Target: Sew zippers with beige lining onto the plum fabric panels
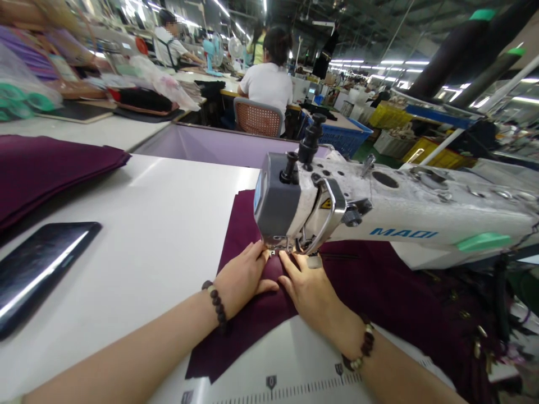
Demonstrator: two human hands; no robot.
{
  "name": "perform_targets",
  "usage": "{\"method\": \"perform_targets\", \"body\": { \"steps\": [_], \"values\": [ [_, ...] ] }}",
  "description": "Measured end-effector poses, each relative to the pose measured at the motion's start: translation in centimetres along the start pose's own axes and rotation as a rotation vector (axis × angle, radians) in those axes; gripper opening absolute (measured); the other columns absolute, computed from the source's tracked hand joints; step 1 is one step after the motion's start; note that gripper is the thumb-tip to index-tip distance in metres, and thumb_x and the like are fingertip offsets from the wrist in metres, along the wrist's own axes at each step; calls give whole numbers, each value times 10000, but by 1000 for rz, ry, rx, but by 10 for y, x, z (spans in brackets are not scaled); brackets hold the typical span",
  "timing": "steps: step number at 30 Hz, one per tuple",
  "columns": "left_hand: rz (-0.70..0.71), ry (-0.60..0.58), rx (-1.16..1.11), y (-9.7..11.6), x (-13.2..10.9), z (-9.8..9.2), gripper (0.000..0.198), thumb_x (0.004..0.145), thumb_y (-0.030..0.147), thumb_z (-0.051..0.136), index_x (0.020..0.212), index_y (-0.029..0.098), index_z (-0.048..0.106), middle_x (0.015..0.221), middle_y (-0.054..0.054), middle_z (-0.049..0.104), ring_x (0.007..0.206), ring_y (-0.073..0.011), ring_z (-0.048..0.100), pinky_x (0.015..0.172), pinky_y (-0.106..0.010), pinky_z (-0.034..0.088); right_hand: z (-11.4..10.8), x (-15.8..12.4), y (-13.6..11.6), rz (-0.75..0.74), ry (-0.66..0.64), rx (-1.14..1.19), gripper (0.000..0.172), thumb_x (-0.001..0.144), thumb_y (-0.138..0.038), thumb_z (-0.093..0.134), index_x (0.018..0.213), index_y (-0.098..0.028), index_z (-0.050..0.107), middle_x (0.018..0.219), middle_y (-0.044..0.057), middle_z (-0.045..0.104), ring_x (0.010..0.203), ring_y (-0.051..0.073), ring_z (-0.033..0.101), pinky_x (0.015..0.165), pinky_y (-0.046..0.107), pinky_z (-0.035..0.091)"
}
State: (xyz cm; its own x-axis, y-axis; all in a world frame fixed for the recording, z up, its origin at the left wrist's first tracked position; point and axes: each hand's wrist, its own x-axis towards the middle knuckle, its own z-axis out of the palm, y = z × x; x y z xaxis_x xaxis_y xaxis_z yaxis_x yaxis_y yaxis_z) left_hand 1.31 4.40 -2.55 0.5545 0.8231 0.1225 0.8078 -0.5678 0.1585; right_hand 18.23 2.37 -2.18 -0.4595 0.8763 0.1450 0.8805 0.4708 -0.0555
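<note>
Dark maroon fabric [236, 331] lies flat on the white table, passing under the head of a sewing machine [280, 202]. My left hand [242, 275] rests on the cloth just left of the presser foot [273, 253], fingers stretched forward and thumb out to the side. On the right of the foot, my right hand [309, 286] presses the same cloth with its fingers spread; the machine head partly covers its fingertips. Both palms are down, and neither hand grips anything. The needle itself is too small to make out.
A stack of maroon fabric [50, 174] and a phone [46, 269] lie at the left. More maroon cloth hangs over the right side, below the machine arm [421, 213]. A printed ruler scale [290, 390] runs along the front edge. Ahead, a person [267, 84] sits on a chair [259, 116].
</note>
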Motion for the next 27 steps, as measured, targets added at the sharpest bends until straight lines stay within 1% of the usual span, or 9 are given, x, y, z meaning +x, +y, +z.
{"method": "perform_targets", "body": {
  "steps": [4,7,11,17,22,25,27],
  "values": [
    [-14,-21,3,-1,1,-1,681,675,529,629,1110,14,527,1177,-199,502,1126,-282,472,1008,-361,353,1,1,0,6,10,-15,403,861,-295,479,1247,-180,458,1155,111,512,1099,295,418,927,480,353],
    [-6,-3,-11,-2,1,-1,639,679,513,635,1082,25,548,1165,-193,511,1124,-279,475,1005,-359,358,1,1,1,3,16,-18,396,863,-296,476,1243,-185,458,1155,109,511,1104,293,416,927,477,354],
    [3,23,-26,-2,2,-3,635,678,498,644,1085,20,546,1159,-195,519,1118,-278,481,996,-366,371,-1,2,0,13,7,-17,400,862,-295,477,1247,-188,449,1150,106,514,1107,290,418,922,480,360],
    [-5,-15,-19,-4,4,-4,660,691,505,632,1120,15,532,1192,-198,500,1133,-277,468,1008,-350,352,-3,4,-3,27,4,-42,366,862,-293,480,1214,-190,479,1116,112,535,1110,288,422,938,489,337],
    [-1,0,-34,-5,3,-5,643,694,491,642,1135,37,527,1227,-188,477,1130,-276,473,992,-344,369,-5,4,3,-2,-29,-7,393,866,-322,480,1236,-191,461,1174,118,511,1102,259,435,957,469,319],
    [13,0,-29,-6,3,-5,638,699,493,640,1119,24,535,1214,-196,487,1124,-279,478,999,-346,361,-10,3,14,-20,-54,-14,398,864,-384,477,1206,-181,495,1182,122,517,1129,274,417,985,552,227],
    [32,3,-26,-8,3,-4,644,695,493,645,1110,14,537,1205,-205,491,1134,-281,469,1010,-349,347,-14,2,20,-22,-93,-27,413,856,-417,481,1197,-185,509,1185,124,519,1140,294,406,962,600,214]
  ]
}}
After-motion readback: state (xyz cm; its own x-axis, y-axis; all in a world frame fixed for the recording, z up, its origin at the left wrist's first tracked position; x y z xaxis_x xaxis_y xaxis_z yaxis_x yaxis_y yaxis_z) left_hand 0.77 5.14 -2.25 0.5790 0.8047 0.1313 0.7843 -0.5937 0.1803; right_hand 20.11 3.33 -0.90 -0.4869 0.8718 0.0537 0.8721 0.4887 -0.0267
